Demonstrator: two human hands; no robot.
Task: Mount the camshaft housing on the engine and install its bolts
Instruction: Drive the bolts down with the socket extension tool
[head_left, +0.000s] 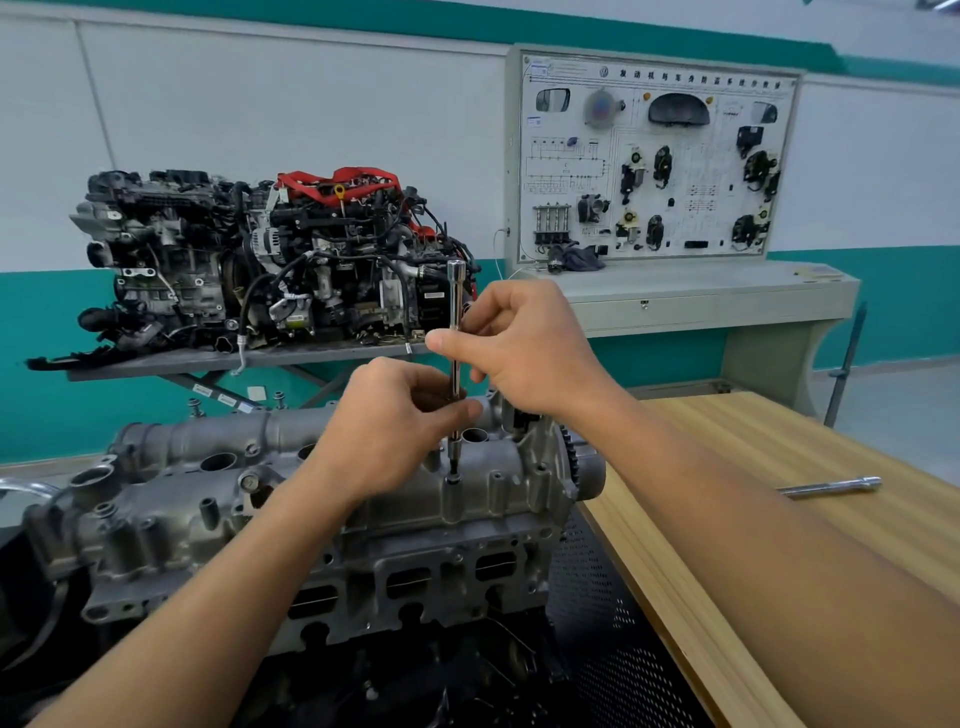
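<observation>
The camshaft housing (493, 499) is cast metal, dull grey and matt, with a grainy, slightly rough skin. The extension bar (456, 296) is chromed metal, smooth and very glossy, with bright reflections. The second bar (831, 487) has the same shiny metal finish. The table (753, 457) under it is pale wood with visible grain and a soft satin surface. The black sheet (597, 597) beside the housing looks like perforated metal, matt. On the engine (208, 260) behind, the cover (337, 179) seems red plastic, a little glossy, and the hoses (254, 296) look like black matt rubber.
</observation>
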